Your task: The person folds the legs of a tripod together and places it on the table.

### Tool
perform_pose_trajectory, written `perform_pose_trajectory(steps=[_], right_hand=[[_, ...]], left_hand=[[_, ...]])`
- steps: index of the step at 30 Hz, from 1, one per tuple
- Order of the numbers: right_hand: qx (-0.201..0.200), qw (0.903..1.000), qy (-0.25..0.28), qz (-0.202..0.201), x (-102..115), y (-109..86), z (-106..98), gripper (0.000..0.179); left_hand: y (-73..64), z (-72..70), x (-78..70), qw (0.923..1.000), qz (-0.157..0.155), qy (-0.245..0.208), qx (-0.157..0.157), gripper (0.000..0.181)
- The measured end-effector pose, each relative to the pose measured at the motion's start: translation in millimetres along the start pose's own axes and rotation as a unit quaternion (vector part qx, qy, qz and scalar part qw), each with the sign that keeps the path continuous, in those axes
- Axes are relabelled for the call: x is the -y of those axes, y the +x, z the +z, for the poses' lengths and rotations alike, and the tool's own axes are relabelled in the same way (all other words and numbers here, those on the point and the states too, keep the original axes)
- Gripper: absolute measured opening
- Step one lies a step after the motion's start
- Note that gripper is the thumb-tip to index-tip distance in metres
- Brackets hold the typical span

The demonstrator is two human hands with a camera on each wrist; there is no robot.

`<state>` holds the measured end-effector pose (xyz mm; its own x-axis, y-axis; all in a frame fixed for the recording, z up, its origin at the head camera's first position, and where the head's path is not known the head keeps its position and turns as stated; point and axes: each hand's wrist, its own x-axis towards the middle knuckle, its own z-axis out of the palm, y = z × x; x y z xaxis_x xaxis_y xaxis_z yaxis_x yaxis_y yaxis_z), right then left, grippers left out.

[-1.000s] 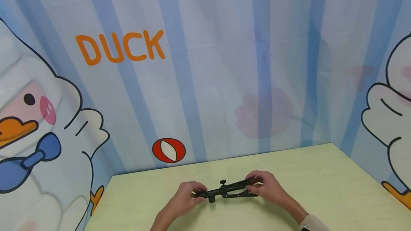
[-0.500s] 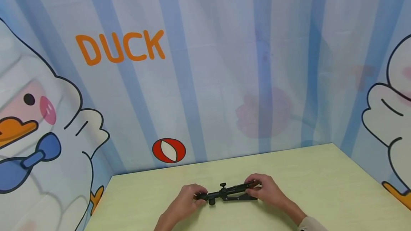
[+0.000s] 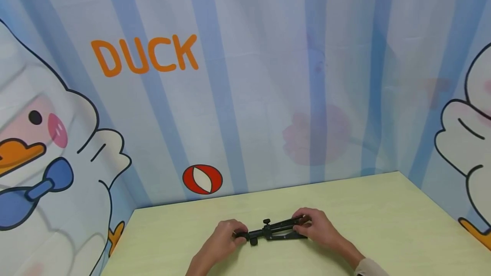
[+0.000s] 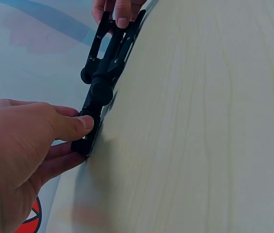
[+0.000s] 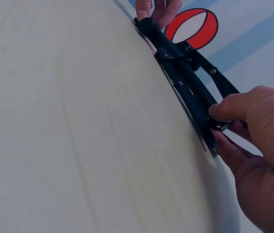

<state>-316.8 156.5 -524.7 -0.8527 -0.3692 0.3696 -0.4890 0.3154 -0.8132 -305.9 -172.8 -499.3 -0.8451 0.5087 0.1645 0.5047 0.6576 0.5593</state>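
A small black tripod (image 3: 267, 231) lies lengthwise between my two hands, low over the table. Its legs point right, drawn partly together with narrow gaps between them. My left hand (image 3: 221, 240) pinches the head end between thumb and fingers; the left wrist view shows the thumb (image 4: 84, 122) on the near side of it. At the other end, my right hand (image 3: 320, 227) grips the legs, its thumb (image 5: 222, 109) pressing near the tip of the central one. A small knob (image 3: 266, 221) sticks up at the collar, and another hangs below the tube. My fingers hide both ends of the tripod.
The pale yellow wood-grain table (image 3: 172, 235) stretches to both sides of the hands. Behind it hangs a blue-striped curtain (image 3: 264, 97) printed with ducks, the word DUCK and a red ball (image 3: 202, 179).
Both hands and the tripod have come down slightly toward the near side of the table since a second ago. The left hand has shifted a little right. The grips look the same.
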Motion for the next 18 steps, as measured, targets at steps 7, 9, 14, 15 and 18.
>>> perform_pose_trajectory(steps=[7, 9, 14, 15, 18], right_hand=[[0.000, 0.9999, -0.004, 0.012, -1.3, 2.4, -0.1, 0.021], [0.001, 0.9999, -0.004, 0.013, -1.9, 2.6, -0.2, 0.021], [0.002, 0.9999, -0.006, 0.008, -2.7, 2.3, -0.7, 0.020], [0.002, 0.9999, -0.009, 0.008, -3.3, 2.4, -0.7, 0.020], [0.003, 0.9999, -0.013, 0.010, -4.2, 2.7, -0.7, 0.019]], left_hand=[[1.7, 0.4, 0.6, 0.9996, 0.014, 0.019, -0.016, 0.015], [2.0, -0.1, 0.5, 0.9994, 0.016, 0.023, -0.018, 0.016], [1.4, -1.0, -0.6, 0.9994, 0.014, 0.025, -0.017, 0.017], [1.2, -1.1, -0.8, 0.9994, 0.013, 0.026, -0.017, 0.017], [0.5, -1.0, -1.1, 0.9995, 0.011, 0.023, -0.017, 0.017]])
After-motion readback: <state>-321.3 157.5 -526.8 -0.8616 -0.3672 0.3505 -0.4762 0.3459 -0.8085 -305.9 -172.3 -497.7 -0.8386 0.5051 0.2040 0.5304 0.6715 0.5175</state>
